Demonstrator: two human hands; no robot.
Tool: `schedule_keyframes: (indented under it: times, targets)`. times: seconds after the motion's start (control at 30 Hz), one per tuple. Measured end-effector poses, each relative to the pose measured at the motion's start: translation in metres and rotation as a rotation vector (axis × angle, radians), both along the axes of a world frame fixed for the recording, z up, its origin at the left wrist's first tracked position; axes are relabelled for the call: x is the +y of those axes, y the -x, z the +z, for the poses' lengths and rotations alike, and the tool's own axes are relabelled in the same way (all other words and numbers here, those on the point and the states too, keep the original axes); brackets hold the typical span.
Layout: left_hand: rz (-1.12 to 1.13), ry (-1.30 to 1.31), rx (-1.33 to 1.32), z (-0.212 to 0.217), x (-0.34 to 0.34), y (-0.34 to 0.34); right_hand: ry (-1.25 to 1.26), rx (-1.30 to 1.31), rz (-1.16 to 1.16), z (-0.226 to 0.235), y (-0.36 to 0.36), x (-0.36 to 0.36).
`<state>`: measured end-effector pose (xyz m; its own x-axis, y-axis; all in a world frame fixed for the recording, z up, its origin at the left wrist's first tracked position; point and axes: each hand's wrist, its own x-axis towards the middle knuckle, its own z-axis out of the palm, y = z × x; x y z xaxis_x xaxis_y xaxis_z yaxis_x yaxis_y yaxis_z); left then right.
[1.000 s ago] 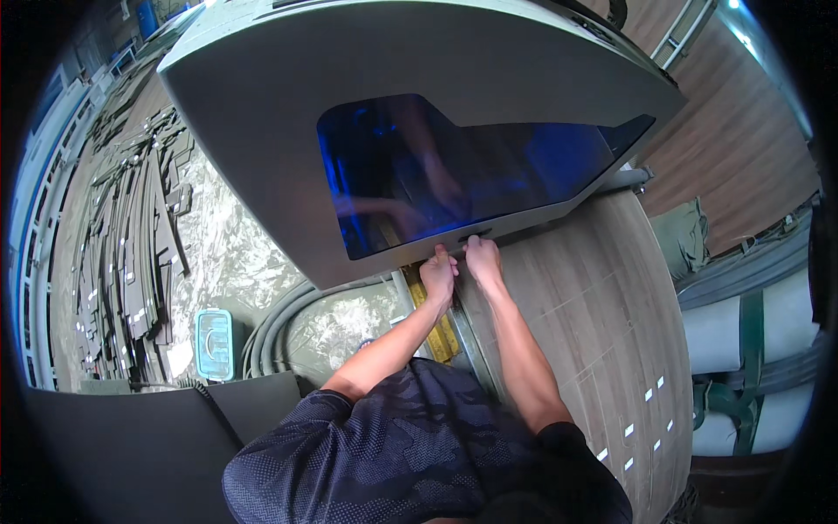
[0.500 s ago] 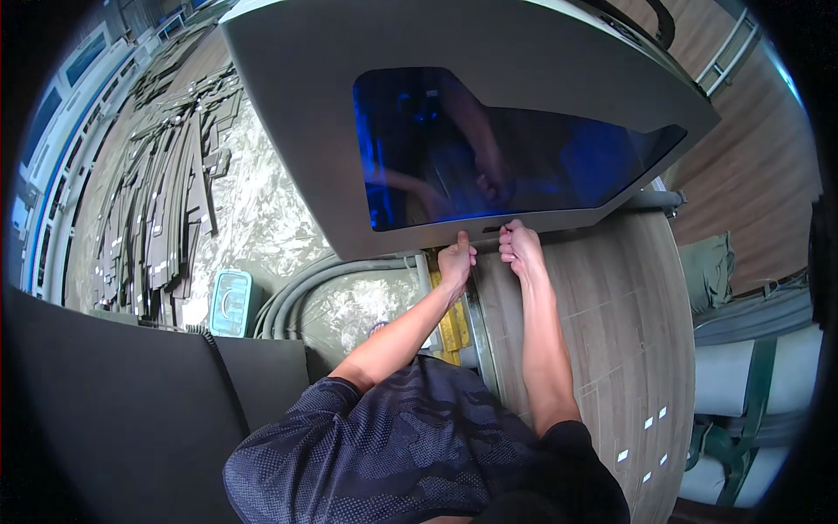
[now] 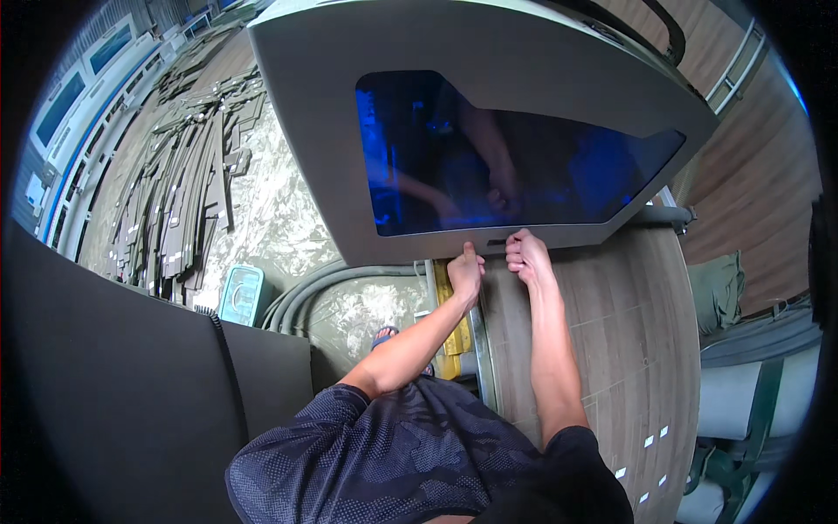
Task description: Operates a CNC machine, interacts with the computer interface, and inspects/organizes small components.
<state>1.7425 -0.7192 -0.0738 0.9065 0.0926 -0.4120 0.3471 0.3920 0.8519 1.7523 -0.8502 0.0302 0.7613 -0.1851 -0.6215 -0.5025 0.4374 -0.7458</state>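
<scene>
Your left hand (image 3: 467, 272) and right hand (image 3: 526, 258) sit side by side, fingers clenched on the lower edge of the grey hood (image 3: 541, 105) — it hangs raised above you. Its blue tinted window (image 3: 489, 157) faces you — grey hoses (image 3: 323, 284) lie on the floor below.

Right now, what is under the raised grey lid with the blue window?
Under the grey lid with the dark blue tinted window, both hands grip its lower edge above a yellow part; the lid hides the rest.

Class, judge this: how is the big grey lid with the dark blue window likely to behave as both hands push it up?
The grey lid looks stiff, with no sag. Both the left hand and the right hand grip its lower edge, so it is probably heavy. Its blue window may scratch or crack.
</scene>
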Motion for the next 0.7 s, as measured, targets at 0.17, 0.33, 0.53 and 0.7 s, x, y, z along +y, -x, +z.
schedule_keyframes:
  times: [0.17,0.33,0.53,0.7]
  targets:
    - [-0.093,0.025,-0.003,0.010,0.011,0.053,-0.226,-0.080,-0.004,0.011,0.063,-0.010]
    - [-0.223,-0.089,-0.016,0.029,0.018,0.126,-0.958,-0.168,-0.002,0.004,0.129,-0.037]
    - [-0.392,-0.112,0.078,0.051,0.028,0.197,-1.106,-0.316,-0.126,0.045,0.208,-0.015]
    - [-0.577,-0.100,0.069,0.091,0.036,0.265,-0.912,-0.486,-0.171,0.094,0.289,-0.005]
